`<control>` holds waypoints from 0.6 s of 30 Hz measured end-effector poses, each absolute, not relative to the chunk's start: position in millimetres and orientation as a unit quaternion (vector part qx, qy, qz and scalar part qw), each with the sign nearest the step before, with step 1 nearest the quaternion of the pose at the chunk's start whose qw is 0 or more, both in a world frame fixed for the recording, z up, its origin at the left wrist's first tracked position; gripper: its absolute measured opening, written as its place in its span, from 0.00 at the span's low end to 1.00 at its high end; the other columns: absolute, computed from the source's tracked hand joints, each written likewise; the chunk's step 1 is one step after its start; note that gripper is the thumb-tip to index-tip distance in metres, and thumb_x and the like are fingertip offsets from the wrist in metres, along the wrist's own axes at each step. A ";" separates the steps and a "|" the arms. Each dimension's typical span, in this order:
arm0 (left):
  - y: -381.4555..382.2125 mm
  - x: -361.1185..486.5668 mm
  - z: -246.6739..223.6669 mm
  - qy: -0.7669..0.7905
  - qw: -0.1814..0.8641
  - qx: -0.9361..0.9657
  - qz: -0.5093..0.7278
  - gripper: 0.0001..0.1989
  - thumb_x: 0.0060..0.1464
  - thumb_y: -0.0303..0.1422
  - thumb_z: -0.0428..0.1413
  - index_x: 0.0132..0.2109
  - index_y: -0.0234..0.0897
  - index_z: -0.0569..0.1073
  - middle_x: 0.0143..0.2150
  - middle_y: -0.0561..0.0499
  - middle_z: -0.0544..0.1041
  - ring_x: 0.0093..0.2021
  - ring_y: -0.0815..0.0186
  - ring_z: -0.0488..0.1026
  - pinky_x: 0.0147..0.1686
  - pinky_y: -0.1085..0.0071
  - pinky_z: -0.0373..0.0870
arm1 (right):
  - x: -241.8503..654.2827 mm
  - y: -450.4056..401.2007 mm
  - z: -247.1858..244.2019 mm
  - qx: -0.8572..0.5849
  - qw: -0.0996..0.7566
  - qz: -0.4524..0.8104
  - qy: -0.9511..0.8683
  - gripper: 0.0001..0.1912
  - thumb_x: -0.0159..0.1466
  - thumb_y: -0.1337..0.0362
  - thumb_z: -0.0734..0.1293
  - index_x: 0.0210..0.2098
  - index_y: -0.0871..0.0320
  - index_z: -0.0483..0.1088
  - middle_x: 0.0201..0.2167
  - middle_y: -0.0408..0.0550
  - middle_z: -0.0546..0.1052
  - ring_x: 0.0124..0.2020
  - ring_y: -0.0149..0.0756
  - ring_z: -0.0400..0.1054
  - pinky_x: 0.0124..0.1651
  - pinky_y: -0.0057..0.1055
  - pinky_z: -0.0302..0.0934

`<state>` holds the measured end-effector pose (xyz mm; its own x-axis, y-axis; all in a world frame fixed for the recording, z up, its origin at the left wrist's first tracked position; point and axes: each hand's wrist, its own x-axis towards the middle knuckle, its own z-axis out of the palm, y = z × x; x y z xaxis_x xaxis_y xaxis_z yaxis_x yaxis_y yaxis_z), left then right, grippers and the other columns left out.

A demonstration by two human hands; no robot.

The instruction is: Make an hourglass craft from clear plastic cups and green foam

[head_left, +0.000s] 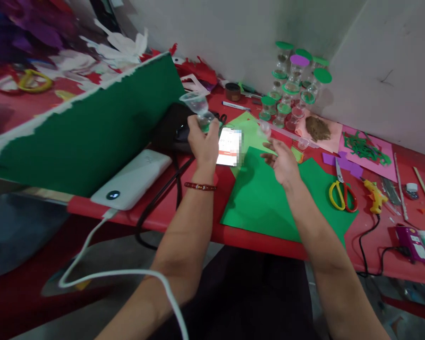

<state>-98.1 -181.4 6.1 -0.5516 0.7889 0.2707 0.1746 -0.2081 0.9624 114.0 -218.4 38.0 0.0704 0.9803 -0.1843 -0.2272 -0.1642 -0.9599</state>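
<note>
My left hand [203,139] grips a clear plastic hourglass-shaped piece [194,101], two small cups joined at a narrow waist, tilted, with a bit of green at its lower end. Just right of that hand lies a lit phone [228,147]. My right hand [281,160] hovers above a green sheet [265,193] with its fingers apart and nothing in them. Beyond its fingertips is a clear plastic strip [283,133] with rounded ends; its exact kind I cannot tell. Several similar hourglass pieces [290,87] with green and purple discs are stacked by the wall.
Scissors [340,191] and a yellow glue gun [374,196] lie at the right. Behind them are brown grains [318,128] and green paper shreds [366,147] on pink sheets. At left, a white power bank [131,179] with a cable lies before a tall green board [92,127].
</note>
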 end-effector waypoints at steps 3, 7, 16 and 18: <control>-194.1 -71.2 13.5 0.536 0.188 0.549 0.613 0.21 0.56 0.45 0.64 0.51 0.40 0.71 0.49 0.45 0.79 0.53 0.54 0.77 0.57 0.57 0.74 | 153.9 -237.6 42.3 -0.542 0.532 0.498 -0.418 0.22 0.62 0.42 0.73 0.30 0.54 0.72 0.25 0.43 0.75 0.23 0.28 0.64 0.26 0.26 0.59; -212.8 -31.7 15.0 0.406 0.200 0.761 0.465 0.23 0.56 0.42 0.66 0.55 0.37 0.74 0.56 0.40 0.80 0.58 0.51 0.78 0.60 0.53 0.74 | 195.6 -262.6 48.8 -0.492 0.553 0.492 -0.458 0.21 0.58 0.44 0.76 0.45 0.48 0.76 0.43 0.44 0.82 0.36 0.33 0.74 0.35 0.29 0.66; -257.5 33.1 46.4 0.448 0.187 0.836 0.259 0.24 0.61 0.27 0.62 0.64 0.40 0.73 0.57 0.41 0.80 0.51 0.53 0.82 0.51 0.57 0.80 | 217.2 -269.5 30.4 -0.473 0.509 0.578 -0.427 0.26 0.46 0.54 0.82 0.45 0.50 0.80 0.46 0.47 0.83 0.46 0.44 0.76 0.45 0.39 0.72; -262.1 45.2 49.2 0.478 0.191 0.825 0.232 0.24 0.62 0.24 0.58 0.64 0.39 0.73 0.56 0.40 0.81 0.49 0.53 0.83 0.48 0.57 0.81 | 219.8 -267.9 23.9 -0.469 0.516 0.586 -0.413 0.25 0.45 0.56 0.83 0.42 0.50 0.81 0.43 0.46 0.83 0.44 0.43 0.75 0.44 0.39 0.72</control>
<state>45.2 -262.1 49.2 0.4350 0.8776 0.2014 0.7003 -0.4703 0.5370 219.8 -267.9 23.9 -0.0282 0.9919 -0.1241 -0.2185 -0.1272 -0.9675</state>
